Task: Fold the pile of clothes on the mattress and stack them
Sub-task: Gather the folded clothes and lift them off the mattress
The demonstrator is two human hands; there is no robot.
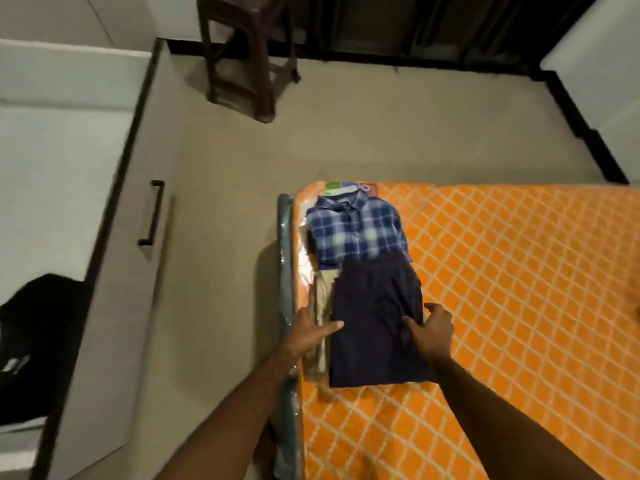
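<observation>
A folded dark navy garment [375, 320] lies on the orange patterned mattress [519, 289] near its left edge. It sits on a folded beige garment [322, 306] that shows along its left side. Behind them lies a folded blue checked shirt [356, 230], its collar pointing away from me. My left hand [313, 332] rests at the navy garment's left edge, thumb stretched onto the cloth. My right hand [431, 329] holds the garment's right edge, thumb on top and fingers at the side.
A dark brown plastic stool [249, 57] stands on the beige floor beyond the mattress. A white cabinet with a black handle [152, 213] lines the left side, with a black bag [38, 341] on it. Clear plastic wrap [287, 271] covers the mattress's left edge.
</observation>
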